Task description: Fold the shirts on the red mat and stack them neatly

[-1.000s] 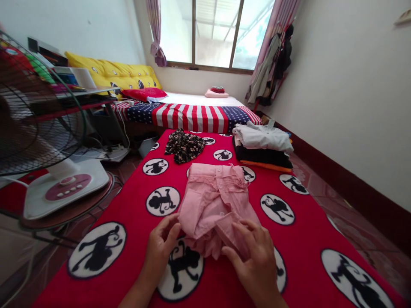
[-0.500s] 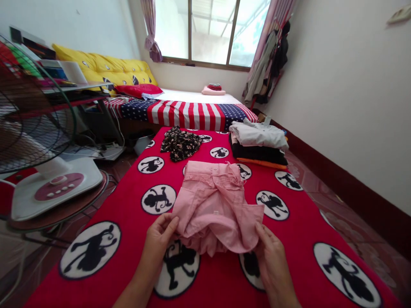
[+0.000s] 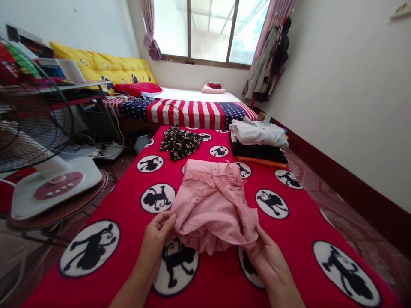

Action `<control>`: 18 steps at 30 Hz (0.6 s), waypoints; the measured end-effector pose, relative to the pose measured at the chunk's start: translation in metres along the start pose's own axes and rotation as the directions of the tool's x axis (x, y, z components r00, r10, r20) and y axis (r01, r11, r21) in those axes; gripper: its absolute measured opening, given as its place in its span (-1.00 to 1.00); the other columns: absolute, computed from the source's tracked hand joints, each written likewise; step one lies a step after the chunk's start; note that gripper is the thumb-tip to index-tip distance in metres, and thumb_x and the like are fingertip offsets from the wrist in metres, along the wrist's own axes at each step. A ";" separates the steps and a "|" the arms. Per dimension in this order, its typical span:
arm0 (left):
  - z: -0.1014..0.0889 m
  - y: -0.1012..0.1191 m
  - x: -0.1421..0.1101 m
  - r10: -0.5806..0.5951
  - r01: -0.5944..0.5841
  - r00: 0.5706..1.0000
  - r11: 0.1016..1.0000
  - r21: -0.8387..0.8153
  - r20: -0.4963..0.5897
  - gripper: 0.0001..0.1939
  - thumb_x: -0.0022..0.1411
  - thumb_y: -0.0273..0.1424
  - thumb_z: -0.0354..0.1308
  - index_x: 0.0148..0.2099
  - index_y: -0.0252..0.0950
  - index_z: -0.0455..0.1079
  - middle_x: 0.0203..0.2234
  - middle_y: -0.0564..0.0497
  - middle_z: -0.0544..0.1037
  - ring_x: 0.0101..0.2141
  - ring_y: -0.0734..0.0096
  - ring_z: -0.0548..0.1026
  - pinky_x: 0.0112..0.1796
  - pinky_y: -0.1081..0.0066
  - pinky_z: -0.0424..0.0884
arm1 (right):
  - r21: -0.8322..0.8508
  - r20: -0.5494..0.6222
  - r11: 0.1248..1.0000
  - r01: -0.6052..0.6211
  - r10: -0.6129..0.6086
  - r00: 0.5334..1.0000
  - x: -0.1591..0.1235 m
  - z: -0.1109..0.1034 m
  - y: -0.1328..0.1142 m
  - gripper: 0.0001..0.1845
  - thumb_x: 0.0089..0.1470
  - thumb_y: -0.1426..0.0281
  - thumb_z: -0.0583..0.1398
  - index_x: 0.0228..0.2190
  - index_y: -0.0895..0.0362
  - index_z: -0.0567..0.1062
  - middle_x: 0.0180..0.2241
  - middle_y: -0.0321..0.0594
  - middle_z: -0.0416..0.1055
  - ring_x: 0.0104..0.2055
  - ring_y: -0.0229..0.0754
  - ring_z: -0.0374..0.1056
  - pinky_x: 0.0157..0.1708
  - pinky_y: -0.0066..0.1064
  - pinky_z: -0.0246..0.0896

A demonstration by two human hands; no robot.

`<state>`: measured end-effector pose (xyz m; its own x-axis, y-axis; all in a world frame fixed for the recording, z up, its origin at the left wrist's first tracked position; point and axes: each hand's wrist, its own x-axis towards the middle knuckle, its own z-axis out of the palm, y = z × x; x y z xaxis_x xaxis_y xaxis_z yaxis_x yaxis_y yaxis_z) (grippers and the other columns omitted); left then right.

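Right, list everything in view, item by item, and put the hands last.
pink buttoned garment: one, pink, mid-blanket between the hands
red monkey-print blanket: one, red with white circles, under the garments
black floral garment: one, black with small flowers, beyond the pink one
stack of folded clothes: one, white, black and orange, blanket's far right
star-and-stripe bedspread: one, red, white and navy, beyond the blanket
yellow cushion: one, yellow, far left corner
red pillow: one, red, beside the cushion
electric fan: one, black cage, white base, left of the blanket
pink curtains: two, pink, flanking the window
left hand: one, on the garment's left edge
right hand: one, on the garment's right hem

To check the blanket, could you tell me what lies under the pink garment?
The pink garment lies on a red monkey-print blanket; the print directly beneath it is covered and cannot be seen.
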<state>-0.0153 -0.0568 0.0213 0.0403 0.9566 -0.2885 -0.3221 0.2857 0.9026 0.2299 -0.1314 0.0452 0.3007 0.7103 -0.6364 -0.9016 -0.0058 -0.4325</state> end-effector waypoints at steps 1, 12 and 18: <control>0.000 0.000 -0.001 -0.003 0.003 1.000 1.000 -0.005 0.003 -0.58 -0.12 -0.20 0.40 -0.30 -0.34 0.37 -0.61 0.14 0.43 -0.62 0.56 0.36 -0.59 0.59 0.29 | 0.002 0.007 1.000 -0.003 0.003 1.000 0.000 0.000 0.000 -0.62 0.24 0.56 -0.01 0.02 0.18 0.41 -0.35 -0.17 0.59 -0.32 -0.25 0.53 -0.30 -0.43 0.48; -0.002 -0.002 0.000 -0.013 0.014 1.000 1.000 -0.027 0.027 -0.59 -0.08 -0.20 0.39 -0.29 -0.33 0.34 -0.62 0.15 0.43 -0.63 0.57 0.37 -0.58 0.59 0.28 | 0.058 0.131 0.995 0.087 -0.094 0.987 0.015 -0.018 -0.006 -0.72 0.10 0.63 0.12 -0.29 0.11 0.56 -0.31 -0.25 0.59 -0.23 -0.30 0.51 -0.17 -0.46 0.44; -0.004 -0.004 0.004 -0.012 0.012 1.000 0.999 -0.040 0.009 -0.57 -0.12 -0.21 0.40 -0.29 -0.33 0.32 -0.60 0.12 0.46 -0.62 0.54 0.40 -0.59 0.57 0.27 | 0.120 0.137 0.993 -0.007 -0.009 0.990 0.011 -0.002 -0.016 -0.60 0.18 0.63 -0.03 -0.15 0.15 0.53 -0.21 -0.14 0.56 -0.09 -0.28 0.47 -0.11 -0.43 0.41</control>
<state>-0.0179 -0.0546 0.0156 0.0522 0.9538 -0.2960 -0.3595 0.2945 0.8854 0.2486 -0.1255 0.0440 0.2637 0.8002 -0.5386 -0.9346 0.0738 -0.3480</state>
